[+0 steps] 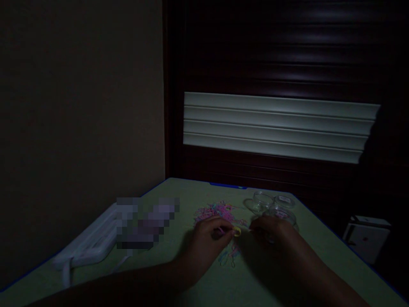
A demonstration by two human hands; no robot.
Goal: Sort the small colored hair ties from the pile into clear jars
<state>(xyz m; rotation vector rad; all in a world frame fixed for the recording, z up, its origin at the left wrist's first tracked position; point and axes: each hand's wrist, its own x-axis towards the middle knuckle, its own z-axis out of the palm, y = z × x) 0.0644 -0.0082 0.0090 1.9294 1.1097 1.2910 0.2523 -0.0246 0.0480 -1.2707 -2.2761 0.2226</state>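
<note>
My left hand (212,234) is closed in a pinch on small bands; a yellow band (237,231) shows at its fingertips and a pink-purple one (220,230) inside the curl of its fingers. To the right, my right hand (271,230) is pinched too, with a tiny pale bit at its fingertips, too small and dark to name. Just beyond my left hand lies a tangled pile of thin pink, purple and blue bands (219,211). A few loose bands (232,260) rest on the table below my fingertips.
Clear round containers, one of them an open jar (262,200), stand beyond my right hand beside a clear lid (284,201). A white power strip (86,247) and a blurred-out object (150,226) lie left on the pale table (179,192). A white box (367,238) sits past the right edge.
</note>
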